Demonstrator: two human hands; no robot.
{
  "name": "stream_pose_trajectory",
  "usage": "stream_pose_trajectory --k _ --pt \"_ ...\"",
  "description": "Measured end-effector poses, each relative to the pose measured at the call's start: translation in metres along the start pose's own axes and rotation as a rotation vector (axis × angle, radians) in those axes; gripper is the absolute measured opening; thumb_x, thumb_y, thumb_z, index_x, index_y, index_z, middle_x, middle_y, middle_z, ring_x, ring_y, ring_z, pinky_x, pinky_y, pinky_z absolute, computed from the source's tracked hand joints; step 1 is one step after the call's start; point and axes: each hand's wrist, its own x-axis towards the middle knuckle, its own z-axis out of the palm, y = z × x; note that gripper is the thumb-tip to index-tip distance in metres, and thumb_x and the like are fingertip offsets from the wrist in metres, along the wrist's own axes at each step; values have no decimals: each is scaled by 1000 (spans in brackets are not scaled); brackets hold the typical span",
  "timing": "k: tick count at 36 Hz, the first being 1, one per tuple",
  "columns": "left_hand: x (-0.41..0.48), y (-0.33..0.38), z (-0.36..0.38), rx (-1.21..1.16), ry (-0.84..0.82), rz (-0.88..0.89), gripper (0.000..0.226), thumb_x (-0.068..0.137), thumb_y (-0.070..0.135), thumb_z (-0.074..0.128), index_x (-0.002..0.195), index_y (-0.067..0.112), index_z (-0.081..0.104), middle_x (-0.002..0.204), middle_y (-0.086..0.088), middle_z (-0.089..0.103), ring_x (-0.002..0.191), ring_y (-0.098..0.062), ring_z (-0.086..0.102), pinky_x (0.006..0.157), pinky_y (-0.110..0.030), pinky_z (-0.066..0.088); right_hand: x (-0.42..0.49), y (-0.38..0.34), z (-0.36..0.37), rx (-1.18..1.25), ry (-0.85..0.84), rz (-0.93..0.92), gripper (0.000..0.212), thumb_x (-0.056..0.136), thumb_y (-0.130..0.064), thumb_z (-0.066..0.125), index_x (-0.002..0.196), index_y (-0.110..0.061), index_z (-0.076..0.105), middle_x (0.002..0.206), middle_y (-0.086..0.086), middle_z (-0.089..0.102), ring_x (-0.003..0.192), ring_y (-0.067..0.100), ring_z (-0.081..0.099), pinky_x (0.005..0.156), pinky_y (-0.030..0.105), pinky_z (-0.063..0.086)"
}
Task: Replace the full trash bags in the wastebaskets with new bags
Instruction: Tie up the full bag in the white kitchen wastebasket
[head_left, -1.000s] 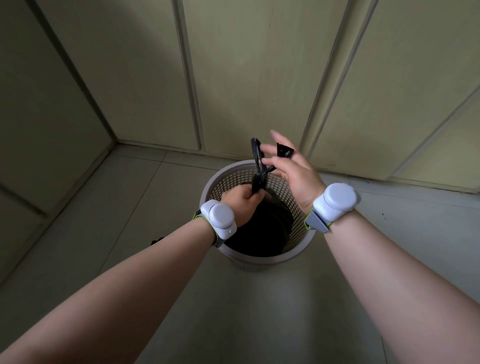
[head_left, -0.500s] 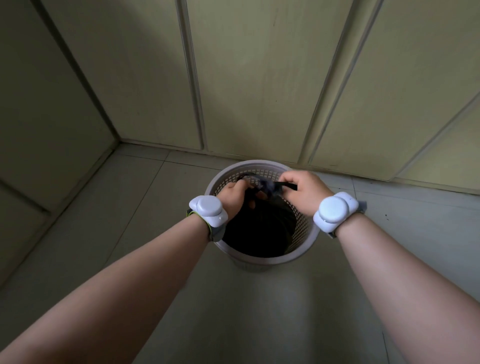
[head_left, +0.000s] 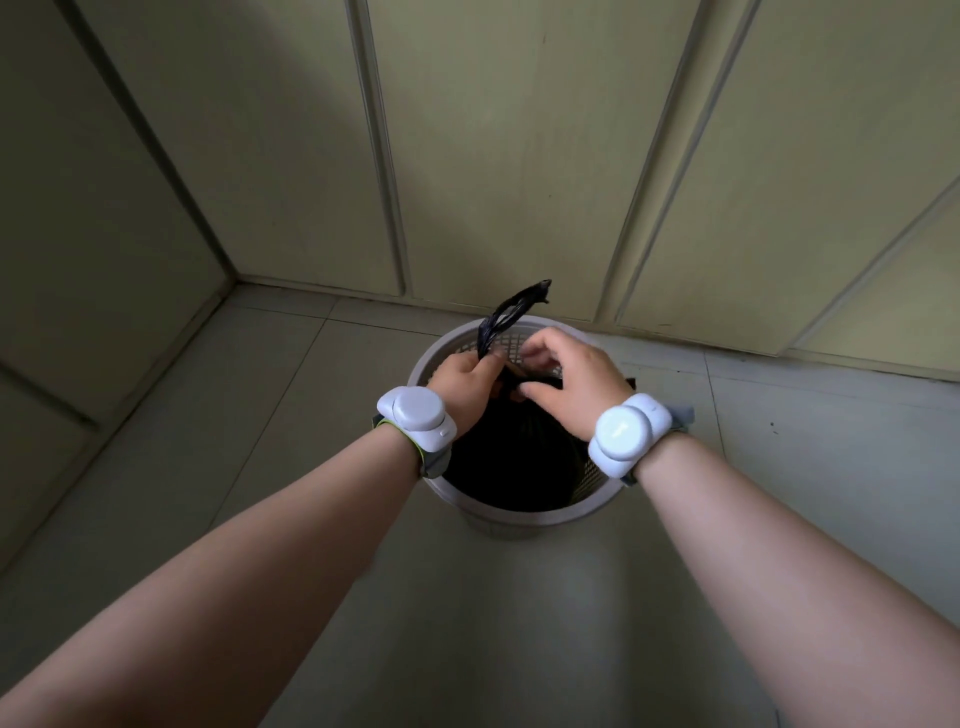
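Squarely below the camera, a round grey plastic mesh wastebasket (head_left: 519, 517) stands upright on the pale tiled floor (head_left: 208, 415), close to the foot of a cream panelled wall (head_left: 519, 156). A black plastic trash bag (head_left: 514, 457) sits inside it and fills the basket's dark interior, with its top gathered into a neck near the far side of the rim.

From that neck a twisted tail (head_left: 511, 312) of the bag rises free. Its long axis slants up and away toward the wall, leaning to the right, and its frayed tip ends above the far rim.

The left hand (head_left: 462, 382) has its fingers curled round the base of this tail and grips it. The right hand (head_left: 571, 384) arches over the gathered neck just beside the left, with its fingers bent and its thumb tucked under, pinching black plastic. The exact point of contact is hidden beneath the fingers.

Both forearms and the white disc-shaped wristbands (head_left: 415, 415) cover the near left and right parts of the rim. A faint mark on the right band is too small to read. The bag's folds are lost in shadow, and whatever it holds cannot be made out.
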Motion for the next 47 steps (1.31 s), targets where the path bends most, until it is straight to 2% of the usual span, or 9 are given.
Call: stream_pose_trajectory --k 5,11,15,24,28,33,37,40,47 --pt "-2 0 -1 -71 5 12 36 97 33 43 90 7 67 81 -7 68 76 -20 64 79 -34 49 1 8 10 18 67 60 8 82 -6 65 83 -14 64 77 -5 62 75 13 57 71 24 43" --pt "-4 0 1 14 0 45 34 97 34 42 101 9 66 98 -12 70 94 -27 64 90 -41 48 1 6 14 169 34 99 19 78 -7 70 92 -18 65 88 -8 65 88 10 62 82 20 46" --pt "-7 2 2 -26 12 88 38 96 36 42 101 6 65 100 -15 69 98 -29 63 92 -42 47 1 2 17 293 109 147 19 76 -3 72 84 -19 63 84 -4 66 79 8 62 72 6 44" --pt "-6 3 4 -282 31 100 15 94 24 50 86 18 61 78 0 67 72 -14 63 78 -32 51 5 0 19 325 207 181 22 78 -6 71 70 -24 63 74 -1 67 73 15 63 72 27 50" --pt "-7 -2 9 -314 -49 6 24 83 0 64 82 15 44 71 0 62 66 -11 58 73 -27 49 6 0 20 378 240 273 25 77 -8 73 65 -27 61 65 -9 62 56 -4 55 61 13 44" --pt "-13 4 5 141 25 142 24 80 11 65 84 17 43 77 4 61 71 -10 58 65 -17 43 6 1 29 463 247 440 23 77 -11 74 64 -25 62 62 -7 62 54 2 53 59 14 43" --pt "-19 6 4 470 96 335 17 84 10 56 95 13 45 89 -7 63 84 -29 58 64 -29 35 5 -2 33 547 238 480 16 78 -6 73 70 -19 66 66 -5 64 62 9 58 66 18 50" --pt "-19 3 3 563 124 437 15 84 9 53 96 10 44 89 -13 63 83 -33 56 60 -32 30 4 -3 31 465 222 415 11 80 -7 69 77 -18 69 70 -6 66 66 7 60 64 13 47" --pt "-19 3 -2 595 117 525 15 83 8 52 98 7 46 87 -14 64 82 -34 57 65 -36 40 -2 -2 30 18 82 102 21 86 -13 58 102 -15 72 100 6 72 95 23 64 87 35 49"
